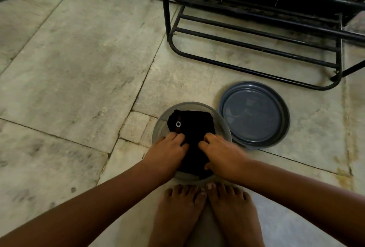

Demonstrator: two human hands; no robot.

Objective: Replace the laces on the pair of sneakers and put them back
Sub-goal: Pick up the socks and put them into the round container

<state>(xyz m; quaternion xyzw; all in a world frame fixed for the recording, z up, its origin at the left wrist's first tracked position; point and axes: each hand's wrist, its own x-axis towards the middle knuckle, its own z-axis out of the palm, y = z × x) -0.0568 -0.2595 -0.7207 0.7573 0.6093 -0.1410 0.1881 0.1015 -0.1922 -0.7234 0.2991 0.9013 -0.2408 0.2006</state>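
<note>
Head view, looking down at a pale stone-tiled floor (83, 59). Item: one round grey translucent plastic container (223, 126) on the floor just in front of the person's bare feet (207, 213), holding a black bundle with a small white ring mark (190, 126); whether this is the sneakers or a wrapping round them cannot be told. Left hand (167, 151) and right hand (221, 153): both down on the near part of the bundle, fingers curled into it, apparently grasping it. Round grey lid (254, 114) lies just beside the container, to its right. Black metal tube shoe rack (256, 35) stands beyond. Step judged: taking the contents out of storage; no lacing begun. Next move likely calls for lifting the bundle clear of the rim.
</note>
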